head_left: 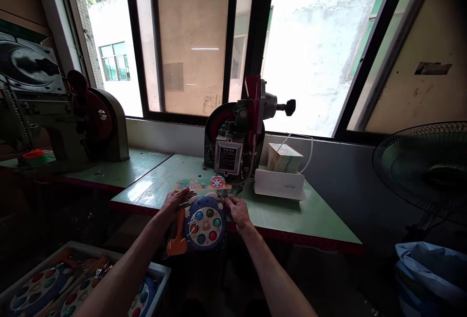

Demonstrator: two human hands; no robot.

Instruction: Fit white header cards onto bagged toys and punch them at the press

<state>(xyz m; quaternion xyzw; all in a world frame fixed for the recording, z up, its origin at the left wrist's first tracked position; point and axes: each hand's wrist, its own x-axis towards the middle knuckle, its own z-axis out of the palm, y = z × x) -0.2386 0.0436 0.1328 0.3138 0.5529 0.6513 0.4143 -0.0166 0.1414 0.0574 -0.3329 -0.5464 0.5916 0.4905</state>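
Note:
A round blue whack-a-mole style toy [205, 227] with several coloured domes hangs at the table's front edge. It seems to be inside a clear plastic bag, with an orange toy hammer [177, 239] beside it. My left hand [177, 201] is closed at the bag's upper left, its fingertips by a printed card [193, 184]. On the upper right, my right hand [238, 211] pinches the bag's corner. The card lies along the bag's top, in front of a dark machine [229, 156] with a red upper part; whether the card is fixed to the bag I cannot tell.
A second machine [105, 122] stands on the left. Right of the near machine, a white box [279, 184] sits before a stack of cards [284, 158]. Several similar toys fill a grey crate [160, 278] at lower left. A fan [423, 171] and a sack [430, 268] are at right.

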